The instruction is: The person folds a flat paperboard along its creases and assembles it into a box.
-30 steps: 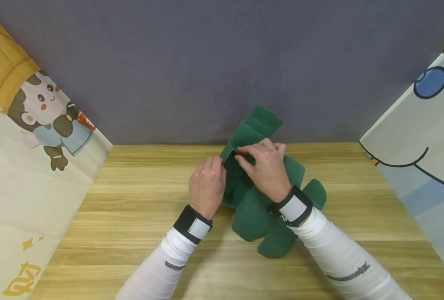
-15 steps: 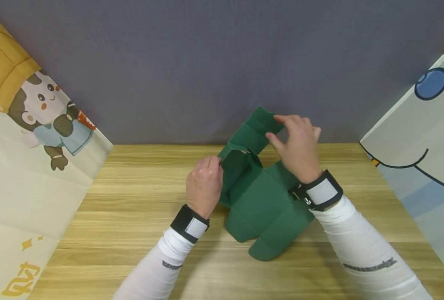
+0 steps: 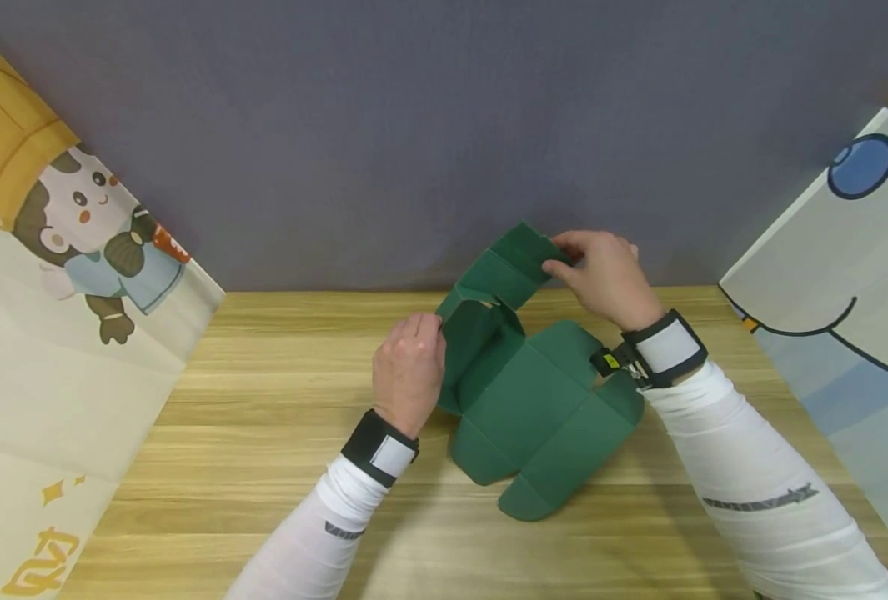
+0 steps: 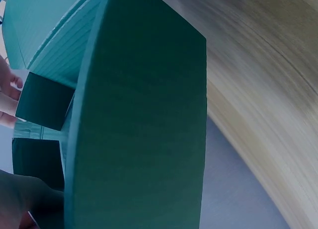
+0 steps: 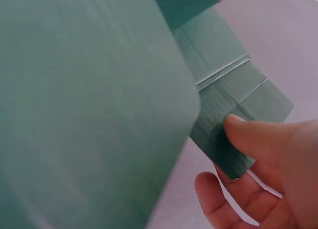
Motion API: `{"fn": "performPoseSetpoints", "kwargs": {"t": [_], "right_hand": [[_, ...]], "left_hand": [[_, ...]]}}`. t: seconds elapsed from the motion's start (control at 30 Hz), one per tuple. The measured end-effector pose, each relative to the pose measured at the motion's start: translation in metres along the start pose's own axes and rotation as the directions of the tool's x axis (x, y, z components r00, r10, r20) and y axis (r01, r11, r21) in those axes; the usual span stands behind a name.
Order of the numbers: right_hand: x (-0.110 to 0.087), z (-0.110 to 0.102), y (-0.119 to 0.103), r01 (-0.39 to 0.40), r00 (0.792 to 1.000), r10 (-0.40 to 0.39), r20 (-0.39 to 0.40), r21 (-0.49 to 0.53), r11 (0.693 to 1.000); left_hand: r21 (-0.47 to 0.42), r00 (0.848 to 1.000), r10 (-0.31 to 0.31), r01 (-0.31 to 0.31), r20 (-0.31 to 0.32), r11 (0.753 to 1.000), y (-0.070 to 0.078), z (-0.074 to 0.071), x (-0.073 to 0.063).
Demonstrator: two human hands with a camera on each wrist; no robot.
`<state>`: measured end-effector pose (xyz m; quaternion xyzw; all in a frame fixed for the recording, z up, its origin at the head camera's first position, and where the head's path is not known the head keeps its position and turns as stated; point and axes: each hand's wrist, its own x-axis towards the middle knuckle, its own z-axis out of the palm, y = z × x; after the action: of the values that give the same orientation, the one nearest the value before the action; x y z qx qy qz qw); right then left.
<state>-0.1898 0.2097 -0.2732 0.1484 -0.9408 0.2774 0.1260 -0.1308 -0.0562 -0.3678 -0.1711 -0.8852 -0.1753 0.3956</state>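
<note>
A partly folded green cardboard box (image 3: 529, 396) stands tilted on the wooden table, its wide lid panel and rounded side tabs spread toward the front right. My left hand (image 3: 409, 367) grips the box's left wall, its fingertips hidden behind the edge. At the back, a long creased flap (image 3: 509, 265) sticks up and away from the box. My right hand (image 3: 607, 275) pinches this flap's right end. In the right wrist view the thumb (image 5: 243, 132) lies on the flap's near face, with fingers behind it. Small tabs (image 4: 44, 100) fold inward beside the wall in the left wrist view.
The wood-grain table (image 3: 278, 417) runs back to a grey wall panel (image 3: 444, 142). Side panels with cartoon prints stand at left (image 3: 106, 292) and right (image 3: 811, 258). A black wrist strap with a small camera (image 3: 624, 362) sits close over the lid's right tab.
My right hand has left the box's inner edge, moved right and back, and taken hold of the long flap's end. The lid panel shows more fully. The left hand has barely moved.
</note>
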Motion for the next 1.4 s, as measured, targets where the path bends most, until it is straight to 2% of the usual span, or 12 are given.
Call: {"fn": "performPoseSetpoints", "kwargs": {"t": [0.33, 0.63, 0.83, 1.07, 1.27, 1.4], "right_hand": [[-0.015, 0.000, -0.014, 0.136, 0.990, -0.136, -0.037, -0.006, 0.991], [-0.027, 0.002, -0.024, 0.243, 0.966, -0.244, -0.082, -0.030, 0.970], [-0.031, 0.000, -0.029, 0.239, 0.971, -0.239, -0.024, 0.001, 0.971], [-0.029, -0.010, -0.024, 0.227, 0.973, -0.228, 0.040, 0.040, 0.973], [-0.027, -0.009, -0.023, 0.228, 0.970, -0.234, 0.068, 0.081, 0.970], [-0.030, -0.002, -0.024, 0.236, 0.969, -0.241, 0.049, 0.083, 0.968]], "left_hand": [[0.014, 0.999, -0.022, 0.022, 0.024, 1.000, 0.000, 0.000, 0.001], [0.023, 1.000, -0.018, 0.018, 0.007, 1.000, -0.001, 0.002, 0.002], [0.013, 0.999, -0.040, 0.040, 0.005, 0.999, -0.002, 0.002, 0.003], [-0.047, 0.998, -0.066, 0.065, -0.006, 0.997, -0.001, -0.003, 0.007], [0.005, 0.999, -0.047, 0.047, -0.024, 0.999, -0.004, -0.005, 0.010], [0.019, 0.998, -0.046, 0.047, -0.031, 0.999, -0.004, -0.004, 0.010]]}}
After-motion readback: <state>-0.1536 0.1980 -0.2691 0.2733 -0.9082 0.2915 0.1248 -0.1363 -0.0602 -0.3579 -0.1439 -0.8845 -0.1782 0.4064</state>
